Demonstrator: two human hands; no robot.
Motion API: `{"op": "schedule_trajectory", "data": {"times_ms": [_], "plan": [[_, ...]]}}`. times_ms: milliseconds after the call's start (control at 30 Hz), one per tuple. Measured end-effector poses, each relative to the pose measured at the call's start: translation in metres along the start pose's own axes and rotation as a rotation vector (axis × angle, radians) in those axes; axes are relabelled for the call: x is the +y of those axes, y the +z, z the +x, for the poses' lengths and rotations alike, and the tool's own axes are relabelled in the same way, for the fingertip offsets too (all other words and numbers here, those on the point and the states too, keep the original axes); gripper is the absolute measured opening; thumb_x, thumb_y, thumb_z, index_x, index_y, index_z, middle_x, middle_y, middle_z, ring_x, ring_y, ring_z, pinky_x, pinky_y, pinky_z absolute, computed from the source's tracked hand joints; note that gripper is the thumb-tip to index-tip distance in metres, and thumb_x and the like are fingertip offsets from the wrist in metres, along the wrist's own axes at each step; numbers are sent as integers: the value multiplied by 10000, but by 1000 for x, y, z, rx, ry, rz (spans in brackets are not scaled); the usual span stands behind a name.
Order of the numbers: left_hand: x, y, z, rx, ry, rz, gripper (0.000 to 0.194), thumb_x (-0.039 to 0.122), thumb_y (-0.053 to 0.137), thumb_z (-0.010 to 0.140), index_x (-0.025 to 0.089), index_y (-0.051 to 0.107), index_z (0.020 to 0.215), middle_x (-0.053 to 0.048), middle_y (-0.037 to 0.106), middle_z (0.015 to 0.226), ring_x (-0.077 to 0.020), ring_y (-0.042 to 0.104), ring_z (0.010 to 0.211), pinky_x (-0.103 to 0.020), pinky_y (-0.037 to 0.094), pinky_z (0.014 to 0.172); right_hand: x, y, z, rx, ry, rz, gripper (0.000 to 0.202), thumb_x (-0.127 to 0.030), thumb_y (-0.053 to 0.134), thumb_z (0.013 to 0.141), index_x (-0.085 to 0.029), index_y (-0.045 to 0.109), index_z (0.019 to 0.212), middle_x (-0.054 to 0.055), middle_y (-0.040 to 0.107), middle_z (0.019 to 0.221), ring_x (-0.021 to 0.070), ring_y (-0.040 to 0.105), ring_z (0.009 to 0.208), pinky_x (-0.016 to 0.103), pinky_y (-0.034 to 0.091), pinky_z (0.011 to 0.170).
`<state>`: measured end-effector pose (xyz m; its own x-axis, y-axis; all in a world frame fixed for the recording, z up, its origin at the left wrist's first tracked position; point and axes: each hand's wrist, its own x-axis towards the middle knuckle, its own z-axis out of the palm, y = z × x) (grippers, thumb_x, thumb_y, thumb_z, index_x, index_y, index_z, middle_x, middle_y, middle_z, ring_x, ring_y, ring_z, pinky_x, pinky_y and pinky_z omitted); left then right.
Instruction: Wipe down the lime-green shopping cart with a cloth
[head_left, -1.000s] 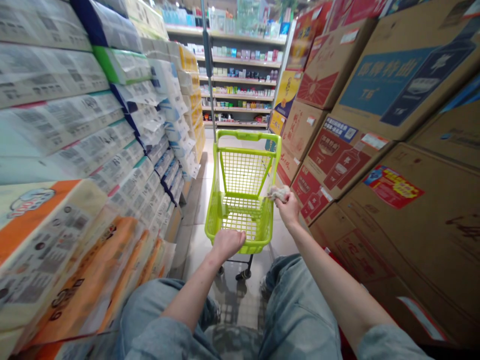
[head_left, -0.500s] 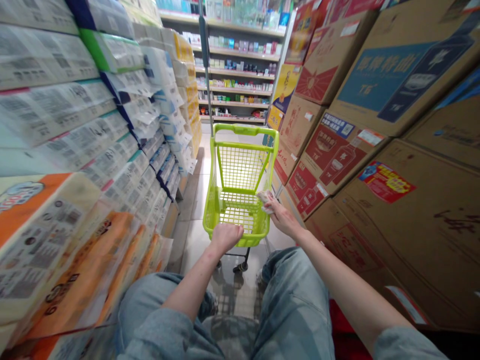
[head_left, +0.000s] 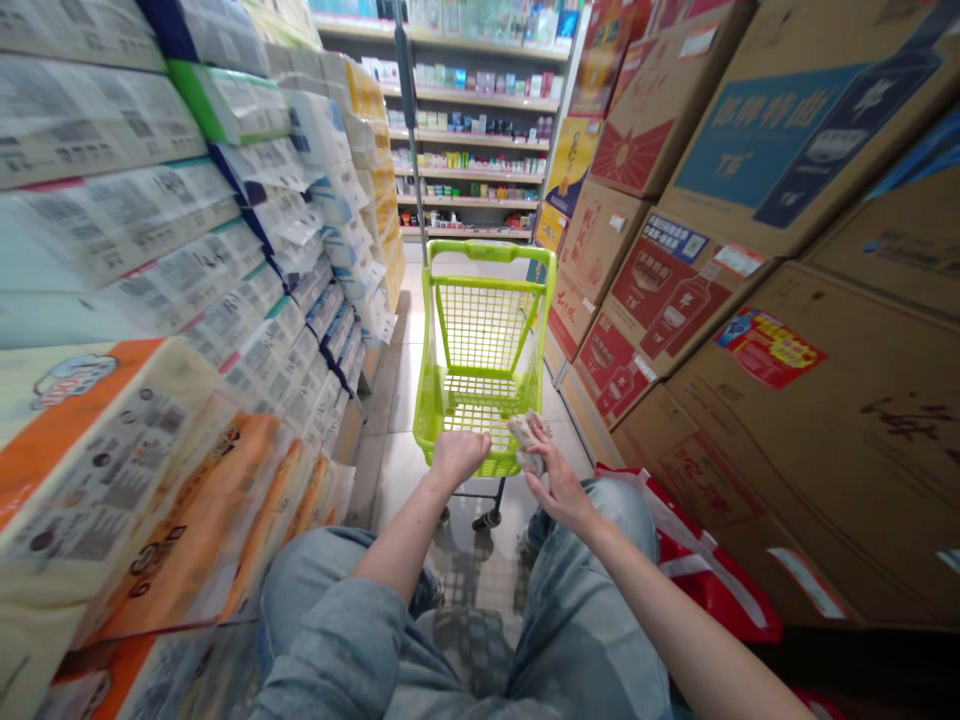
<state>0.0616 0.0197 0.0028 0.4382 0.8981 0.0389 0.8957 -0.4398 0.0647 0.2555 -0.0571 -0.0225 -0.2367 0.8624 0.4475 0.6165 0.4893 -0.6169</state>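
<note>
A lime green shopping basket cart [head_left: 487, 283] stands in front of my knees, its tall handle rising at the back left. My left hand [head_left: 461, 458] is a fist at the basket's near rim; whether it grips the rim or something small cannot be made out. My right hand [head_left: 559, 490] holds a crumpled whitish cloth or tissue [head_left: 529, 432] with reddish marks, beside the basket's near right corner. The inside of the basket shows only its grid floor.
Stacked paper packs [head_left: 202, 540] line the left side. Cardboard boxes [head_left: 810, 400] rise on the right, with a red bag [head_left: 697, 560] on the floor by my right knee. Stocked shelves [head_left: 480, 137] stand at the far end.
My right hand has moved down and nearer to my left hand with the crumpled piece. My left hand is slightly higher. More of the red bag shows at the right.
</note>
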Motion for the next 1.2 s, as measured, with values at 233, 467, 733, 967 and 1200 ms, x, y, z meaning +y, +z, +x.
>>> {"op": "schedule_trajectory", "data": {"times_ms": [233, 467, 733, 967, 1200], "plan": [[0, 1, -1, 10, 63, 39, 464, 268, 257, 956, 111, 687, 883, -146, 697, 799, -229, 671, 799, -315, 478, 675, 15, -17, 14, -120, -249, -260, 552, -168, 367, 927, -216, 232, 1460, 121, 375, 1453, 222, 308, 1365, 459, 378, 1076], [4, 3, 3, -15, 18, 57, 442, 287, 268, 954, 132, 680, 913, -142, 697, 822, -238, 669, 809, -339, 489, 686, 29, -15, 36, -110, -422, -563, 322, -200, 438, 923, -184, 550, 1225, 108, 615, 1133, 247, 431, 1260, 512, 339, 1078], [-3, -4, 4, -28, 29, -7, 580, 406, 187, 968, 149, 691, 838, -119, 710, 827, -219, 672, 791, -320, 483, 689, 34, 1, 52, -80, -506, -622, 211, -185, 400, 935, -172, 606, 894, 58, 588, 805, 192, 542, 927, 421, 410, 986], [-50, -14, 1, 34, 160, 102, 621, 370, 209, 971, 91, 691, 699, -160, 694, 704, -195, 661, 707, -380, 418, 873, 50, -3, 65, -123, -498, -603, 227, -225, 379, 949, -183, 598, 909, 60, 573, 833, 204, 510, 952, 428, 383, 966], [-52, -6, 4, 67, 120, 79, 573, 271, 218, 953, 90, 685, 674, -167, 679, 670, -207, 646, 634, -329, 415, 658, 35, 12, 74, -141, -427, -626, 243, -216, 363, 954, -169, 595, 896, 76, 568, 816, 212, 479, 855, 384, 384, 826]]}}
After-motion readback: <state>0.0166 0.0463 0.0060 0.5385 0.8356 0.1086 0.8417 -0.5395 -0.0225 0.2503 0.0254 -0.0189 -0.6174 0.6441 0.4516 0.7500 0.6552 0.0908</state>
